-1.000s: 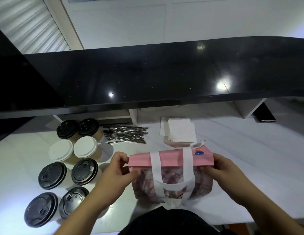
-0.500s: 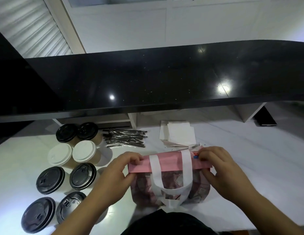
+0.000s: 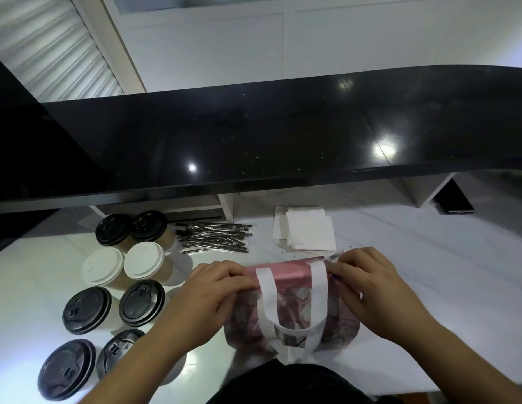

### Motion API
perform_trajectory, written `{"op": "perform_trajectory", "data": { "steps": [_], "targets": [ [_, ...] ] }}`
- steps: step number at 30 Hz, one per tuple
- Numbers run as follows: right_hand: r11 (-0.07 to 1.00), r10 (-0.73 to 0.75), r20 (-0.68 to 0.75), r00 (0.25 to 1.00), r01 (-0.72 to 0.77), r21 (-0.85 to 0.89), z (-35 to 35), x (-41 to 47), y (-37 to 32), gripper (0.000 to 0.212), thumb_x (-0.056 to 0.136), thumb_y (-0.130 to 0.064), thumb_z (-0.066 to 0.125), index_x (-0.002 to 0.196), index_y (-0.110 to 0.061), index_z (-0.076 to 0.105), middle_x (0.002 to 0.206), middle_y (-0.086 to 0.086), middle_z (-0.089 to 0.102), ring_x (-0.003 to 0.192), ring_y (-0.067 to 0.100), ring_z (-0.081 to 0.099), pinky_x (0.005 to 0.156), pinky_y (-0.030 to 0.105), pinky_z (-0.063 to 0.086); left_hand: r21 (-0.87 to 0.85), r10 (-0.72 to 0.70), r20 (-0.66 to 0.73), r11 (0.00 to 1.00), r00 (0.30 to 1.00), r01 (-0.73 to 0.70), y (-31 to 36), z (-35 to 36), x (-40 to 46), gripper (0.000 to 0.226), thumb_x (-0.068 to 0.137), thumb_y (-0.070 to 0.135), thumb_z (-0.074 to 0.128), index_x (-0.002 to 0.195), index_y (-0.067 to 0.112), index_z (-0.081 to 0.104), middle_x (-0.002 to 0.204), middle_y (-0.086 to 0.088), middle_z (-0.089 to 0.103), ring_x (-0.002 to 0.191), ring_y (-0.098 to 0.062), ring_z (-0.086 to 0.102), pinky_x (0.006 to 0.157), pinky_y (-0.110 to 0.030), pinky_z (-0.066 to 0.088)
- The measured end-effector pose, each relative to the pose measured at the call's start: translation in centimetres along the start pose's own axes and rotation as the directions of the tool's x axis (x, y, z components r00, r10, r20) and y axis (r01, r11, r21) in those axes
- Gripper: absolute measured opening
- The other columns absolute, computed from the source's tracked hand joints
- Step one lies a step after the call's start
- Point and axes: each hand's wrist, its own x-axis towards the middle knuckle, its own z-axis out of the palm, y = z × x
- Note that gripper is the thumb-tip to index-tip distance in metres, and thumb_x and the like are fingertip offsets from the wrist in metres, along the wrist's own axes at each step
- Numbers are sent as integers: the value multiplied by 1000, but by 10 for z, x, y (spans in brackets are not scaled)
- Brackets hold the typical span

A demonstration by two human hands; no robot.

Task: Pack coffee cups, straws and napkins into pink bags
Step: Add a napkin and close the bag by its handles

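The pink bag (image 3: 291, 301) lies on the white table (image 3: 428, 272) close to its near edge, long axis running left to right, its folded pink top band facing away toward the black counter (image 3: 254, 135) and its rounded bottom toward the person. 2 white straps cross the band and join in a loop near the bottom. Below the band the body looks translucent, with a mottled pink pattern.

The left hand (image 3: 207, 298) pinches the band's left end, fingers curled tight over it; the right hand (image 3: 367, 287) pinches the right end the same way.

To the left stand 8 lidded coffee cups (image 3: 143, 301) in 2 columns, 6 with black lids, 2 with white. Wrapped straws (image 3: 216, 237) lie in a pile behind the bag, pointing left to right, and napkins (image 3: 306, 228) sit stacked just beyond its right end. The table to the right of the bag is bare. A dark phone (image 3: 452, 199) rests far right under the counter.
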Motion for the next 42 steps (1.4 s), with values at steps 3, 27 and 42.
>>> {"op": "perform_trajectory", "data": {
  "steps": [3, 27, 42],
  "targets": [
    [994, -70, 47, 996, 73, -79, -4, 10, -7, 27, 93, -33, 57, 115, -29, 73, 110, -8, 62, 101, 20, 54, 82, 35, 50, 34, 51, 94, 998, 994, -54, 5, -5, 11, 53, 87, 14, 52, 133, 41, 61, 126, 25, 61, 112, -6, 54, 90, -25, 38],
    [993, -92, 93, 991, 99, -70, -15, 3, 7, 13, 88, -34, 77, 100, -30, 76, 92, -12, 69, 82, 12, 63, 65, 26, 60, 283, 113, -44, 954, 993, -96, 22, 17, 44, 22, 74, 38, 48, 65, 28, 66, 62, 10, 58, 60, -15, 60, 52, -22, 44],
    [999, 3, 140, 990, 3, -47, -30, 1, 9, 14, 89, -36, 74, 103, -33, 77, 93, -15, 70, 83, 9, 64, 65, 25, 60, 2, -208, 41, 978, 977, 208, -24, -9, 16, 29, 96, 36, 65, 119, 51, 72, 111, 27, 75, 101, -2, 69, 83, -27, 55]
  ]
}}
